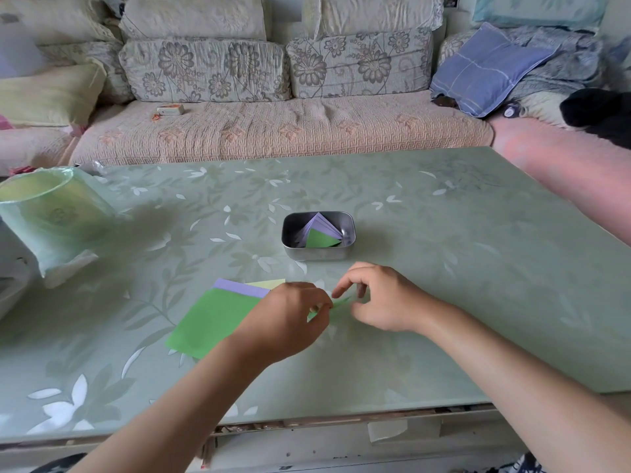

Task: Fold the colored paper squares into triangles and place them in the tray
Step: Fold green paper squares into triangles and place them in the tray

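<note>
Two hands are locked onto one piece of paper. The left hand (290, 317) has thumb and forefinger pinched tight on the near end of a thin green paper sheet (338, 306). The right hand (382, 298) meets it from the other side, fingers curled narrow, thumb and forefinger nipping the far end. The sheet hangs just above the pale green floral table (444, 268) and it is blurred, so I cannot tell whether it is already doubled over. My read is that this is the fold itself, and the way to do it well is to match opposite corners tip to tip. One hand should pin that point while the sheet goes flat on the table and a fingertip runs firmly along the diagonal. A sloppy match would give a crooked triangle. Just beside the left wrist, partly under it, lies the stack of unfolded paper squares (211, 322), bright green on top, with lilac and pale yellow edges peeking out behind. So there is plenty left to do. Beyond the hands, a little apart, sits the small rounded metal tray (290, 241), and it already holds folded paper triangles (321, 228). Several lilac ones lean together, with a green one in front. Off to the left stands a pale green bin lined with a plastic bag (51, 213), and a floral cushioned sofa (273, 131) runs behind the table.
</note>
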{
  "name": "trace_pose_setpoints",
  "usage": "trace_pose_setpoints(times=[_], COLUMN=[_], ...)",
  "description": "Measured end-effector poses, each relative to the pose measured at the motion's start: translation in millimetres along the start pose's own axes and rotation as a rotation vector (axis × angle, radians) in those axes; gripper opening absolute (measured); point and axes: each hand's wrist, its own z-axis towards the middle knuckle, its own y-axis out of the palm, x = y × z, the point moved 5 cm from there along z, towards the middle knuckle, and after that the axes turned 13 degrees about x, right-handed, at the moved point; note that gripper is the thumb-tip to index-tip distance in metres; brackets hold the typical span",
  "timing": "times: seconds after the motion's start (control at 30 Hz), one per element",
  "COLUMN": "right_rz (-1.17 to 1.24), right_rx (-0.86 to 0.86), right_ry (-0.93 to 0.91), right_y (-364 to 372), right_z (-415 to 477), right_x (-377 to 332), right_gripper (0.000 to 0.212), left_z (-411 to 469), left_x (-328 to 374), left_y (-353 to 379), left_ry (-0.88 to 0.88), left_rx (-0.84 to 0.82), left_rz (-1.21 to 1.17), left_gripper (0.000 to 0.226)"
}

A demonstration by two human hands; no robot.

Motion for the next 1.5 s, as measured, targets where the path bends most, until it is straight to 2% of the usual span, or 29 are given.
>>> trace_pose_setpoints(times=[0.1,0.2,0.3,0.57,0.8,1.03,1.1,1.2,1.5], right_rz=[0.046,0.102,0.136,0.162,0.203,0.200,0.183,0.156,0.157], right_rx=[0.083,0.150,0.145,0.119,0.132,0.198,0.207,0.195,0.154], right_ry=[-0.035,-0.001,0.011,0.041,0.049,0.010,0.010,0.016,0.024], right_y=[-1,-8,-13,1,-4,-2,-3,-3,-11], right_z=[1,4,4,3,4,2,2,3,5], right_x=[-7,-12,-19,-21,-20,-31,-31,-30,-23], right_gripper=[0.009,0.009,0.009,0.010,0.012,0.006,0.010,0.007,0.017], left_z=[2,4,6,5,4,6,7,8,12], left_x=[-2,-5,-9,-10,-14,-8,-7,-7,-16], left_y=[-6,-14,-20,-17,-22,-23,-24,-25,-40], left_ry=[-0.050,-0.098,-0.173,-0.306,-0.465,-0.439,-0.422,-0.368,-0.349], left_rx=[0.042,0.129,0.184,0.148,0.017,0.037,0.047,0.067,0.074], left_rz=[-0.058,-0.105,-0.117,-0.132,-0.252,-0.211,-0.211,-0.172,-0.185], left_gripper=[0.020,0.018,0.016,0.018,0.014,0.011,0.010,0.009,0.014])
